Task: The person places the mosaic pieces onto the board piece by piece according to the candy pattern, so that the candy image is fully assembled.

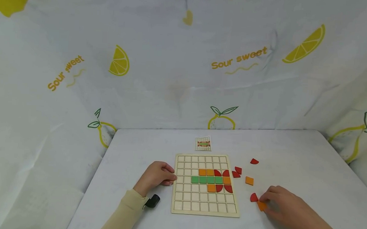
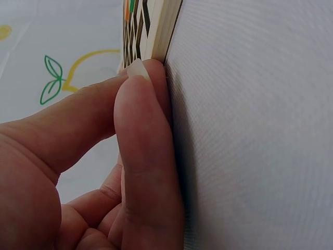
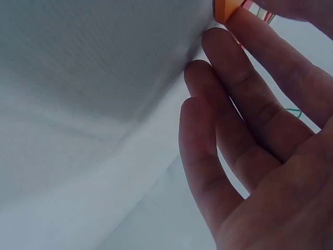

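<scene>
Beside the left edge of the pale wooden grid board (image 1: 204, 207), my left hand (image 1: 156, 176) touches the rim with its fingertips. In the left wrist view the thumb (image 2: 141, 135) and forefinger meet at the board's side (image 2: 162, 31), low against the table. My right hand (image 1: 285, 207) pinches an orange square tile (image 1: 261, 206) just above or on the table; which of the two I cannot tell. Its other fingers (image 3: 250, 99) extend loosely. A red quarter-round tile (image 1: 254, 197) lies right by it. Green, orange and red tiles (image 1: 210, 180) fill some squares on the board.
A small pattern card (image 1: 203, 143) lies behind the board. Right of the board are another orange tile (image 1: 249, 181) and several red tiles (image 1: 254, 161). A lemon-printed cloth (image 1: 179, 66) hangs behind the white table (image 1: 139, 140).
</scene>
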`<state>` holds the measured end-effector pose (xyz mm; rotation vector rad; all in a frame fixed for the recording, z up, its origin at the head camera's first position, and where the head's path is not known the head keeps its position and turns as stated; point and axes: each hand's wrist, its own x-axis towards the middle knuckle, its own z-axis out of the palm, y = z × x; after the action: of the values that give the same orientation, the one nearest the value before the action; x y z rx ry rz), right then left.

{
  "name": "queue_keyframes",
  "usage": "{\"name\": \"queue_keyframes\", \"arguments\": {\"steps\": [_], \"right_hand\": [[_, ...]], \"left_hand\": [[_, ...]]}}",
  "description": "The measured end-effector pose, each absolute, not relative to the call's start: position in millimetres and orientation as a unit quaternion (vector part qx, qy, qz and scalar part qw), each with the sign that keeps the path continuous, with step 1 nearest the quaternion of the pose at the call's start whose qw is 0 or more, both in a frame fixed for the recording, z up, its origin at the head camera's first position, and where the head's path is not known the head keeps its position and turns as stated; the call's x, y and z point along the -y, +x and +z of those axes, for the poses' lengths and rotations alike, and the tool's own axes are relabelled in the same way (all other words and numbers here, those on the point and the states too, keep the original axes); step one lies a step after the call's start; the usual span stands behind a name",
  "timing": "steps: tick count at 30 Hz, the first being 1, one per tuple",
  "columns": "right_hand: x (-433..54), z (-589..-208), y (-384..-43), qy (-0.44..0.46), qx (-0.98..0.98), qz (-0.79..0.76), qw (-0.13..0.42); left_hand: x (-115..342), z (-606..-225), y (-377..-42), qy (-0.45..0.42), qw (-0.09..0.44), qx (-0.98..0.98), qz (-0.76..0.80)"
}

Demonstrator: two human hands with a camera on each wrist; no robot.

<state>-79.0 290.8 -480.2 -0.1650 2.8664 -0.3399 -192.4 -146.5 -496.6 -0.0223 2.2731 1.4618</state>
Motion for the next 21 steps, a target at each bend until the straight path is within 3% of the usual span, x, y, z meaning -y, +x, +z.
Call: {"name": "queue_keyframes", "arguments": {"steps": [7, 21], "right_hand": [[-280, -471, -84, -0.066, -0.983, -0.121, 0.122], [-215, -453, -119, -0.178, -0.973, -0.137, 0.049]], "left_hand": [[148, -494, -192, -0.009, 0.217, -0.82, 0.53], [146, -493, -190, -0.01, 0.22, -0.82, 0.528]]}}
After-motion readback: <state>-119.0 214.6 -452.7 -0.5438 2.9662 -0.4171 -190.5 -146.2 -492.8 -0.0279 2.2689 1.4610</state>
